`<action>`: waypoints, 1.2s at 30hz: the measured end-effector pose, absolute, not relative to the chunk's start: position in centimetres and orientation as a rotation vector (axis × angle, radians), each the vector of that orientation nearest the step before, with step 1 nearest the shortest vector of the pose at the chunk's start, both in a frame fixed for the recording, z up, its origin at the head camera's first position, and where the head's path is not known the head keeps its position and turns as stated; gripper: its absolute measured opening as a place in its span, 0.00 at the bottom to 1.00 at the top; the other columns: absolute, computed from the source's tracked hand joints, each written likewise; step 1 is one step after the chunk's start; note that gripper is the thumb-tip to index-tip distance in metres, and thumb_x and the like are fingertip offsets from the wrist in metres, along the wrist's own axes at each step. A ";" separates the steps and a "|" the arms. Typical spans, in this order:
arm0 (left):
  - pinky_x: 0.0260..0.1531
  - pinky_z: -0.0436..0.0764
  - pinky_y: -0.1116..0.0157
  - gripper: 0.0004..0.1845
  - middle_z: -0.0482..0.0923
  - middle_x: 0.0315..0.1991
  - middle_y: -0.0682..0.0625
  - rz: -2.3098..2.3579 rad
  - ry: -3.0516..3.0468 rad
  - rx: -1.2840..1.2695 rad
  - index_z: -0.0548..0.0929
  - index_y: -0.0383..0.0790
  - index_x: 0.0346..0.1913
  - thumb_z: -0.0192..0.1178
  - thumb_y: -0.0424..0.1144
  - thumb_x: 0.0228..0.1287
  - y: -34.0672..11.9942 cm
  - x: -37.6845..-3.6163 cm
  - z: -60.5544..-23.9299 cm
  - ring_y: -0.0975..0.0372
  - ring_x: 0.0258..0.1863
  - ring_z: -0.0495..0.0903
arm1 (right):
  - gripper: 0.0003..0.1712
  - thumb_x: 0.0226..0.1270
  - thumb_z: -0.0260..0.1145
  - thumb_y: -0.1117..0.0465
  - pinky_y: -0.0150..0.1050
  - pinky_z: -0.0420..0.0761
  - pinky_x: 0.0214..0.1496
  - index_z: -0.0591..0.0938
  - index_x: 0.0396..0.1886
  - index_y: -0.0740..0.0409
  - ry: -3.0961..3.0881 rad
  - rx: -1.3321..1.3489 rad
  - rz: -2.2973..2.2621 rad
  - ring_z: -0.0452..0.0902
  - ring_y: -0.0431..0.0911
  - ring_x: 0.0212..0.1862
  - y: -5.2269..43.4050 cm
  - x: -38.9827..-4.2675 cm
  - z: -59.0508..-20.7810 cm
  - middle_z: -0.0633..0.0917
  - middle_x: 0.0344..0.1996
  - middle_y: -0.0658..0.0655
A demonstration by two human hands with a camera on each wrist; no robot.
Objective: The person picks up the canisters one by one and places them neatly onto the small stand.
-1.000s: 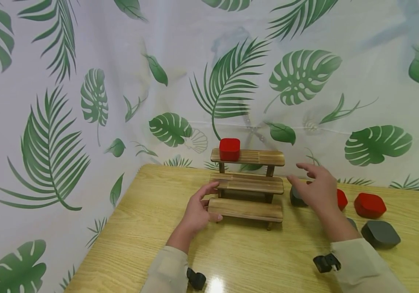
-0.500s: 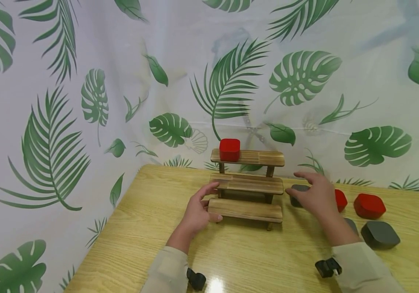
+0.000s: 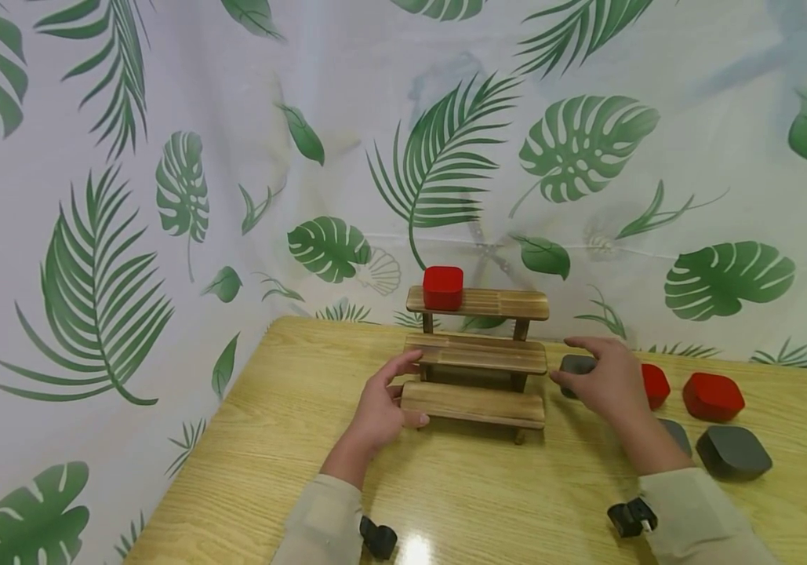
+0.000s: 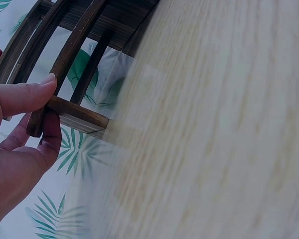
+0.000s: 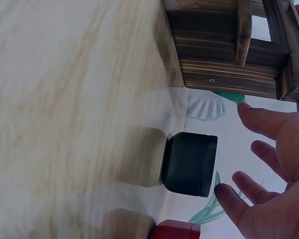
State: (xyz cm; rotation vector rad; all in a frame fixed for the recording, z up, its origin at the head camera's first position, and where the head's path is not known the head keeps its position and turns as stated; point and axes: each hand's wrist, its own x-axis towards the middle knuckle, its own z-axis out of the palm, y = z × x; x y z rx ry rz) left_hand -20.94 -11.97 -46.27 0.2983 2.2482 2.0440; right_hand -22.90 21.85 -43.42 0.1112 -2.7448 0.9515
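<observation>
A three-tier wooden stand [image 3: 477,357] stands on the table with a red box [image 3: 442,287] on the left of its top tier. My left hand [image 3: 382,400] grips the stand's left end. In the left wrist view, the left hand [image 4: 35,99] pinches a wooden bar [image 4: 77,113] between thumb and finger. My right hand [image 3: 604,380] hovers with spread fingers over a dark grey box [image 3: 576,364] just right of the stand. In the right wrist view the right hand [image 5: 261,149] is open and close to the dark grey box [image 5: 189,163] without touching it.
Right of the hand lie two red boxes [image 3: 656,386] [image 3: 712,396] and two grey boxes [image 3: 733,453] [image 3: 678,435]. A leaf-print curtain [image 3: 163,196] hangs behind and to the left of the table [image 3: 269,439]. The stand's base [image 5: 224,74] is close to the grey box.
My right hand has come down and slightly left, from above the boxes to just over the dark grey box. My left hand and the stand have not moved.
</observation>
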 end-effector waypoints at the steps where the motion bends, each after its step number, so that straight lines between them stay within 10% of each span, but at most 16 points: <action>1: 0.37 0.81 0.56 0.54 0.72 0.60 0.49 2.043 2.247 0.295 0.74 0.64 0.68 0.70 0.10 0.42 -12.0 -20.9 -46.3 0.48 0.48 0.75 | 0.34 0.56 0.78 0.57 0.66 0.69 0.57 0.80 0.60 0.67 -2.750 0.109 0.956 0.65 0.71 0.61 21.9 -22.9 -43.5 0.75 0.59 0.74; 36: 0.38 0.81 0.57 0.54 0.72 0.61 0.49 2.042 2.251 0.320 0.74 0.64 0.68 0.69 0.10 0.42 -12.0 -21.2 -46.5 0.47 0.47 0.76 | 0.31 0.53 0.79 0.59 0.65 0.72 0.50 0.82 0.56 0.67 -2.847 0.012 0.889 0.69 0.71 0.55 22.1 -23.1 -45.2 0.74 0.54 0.77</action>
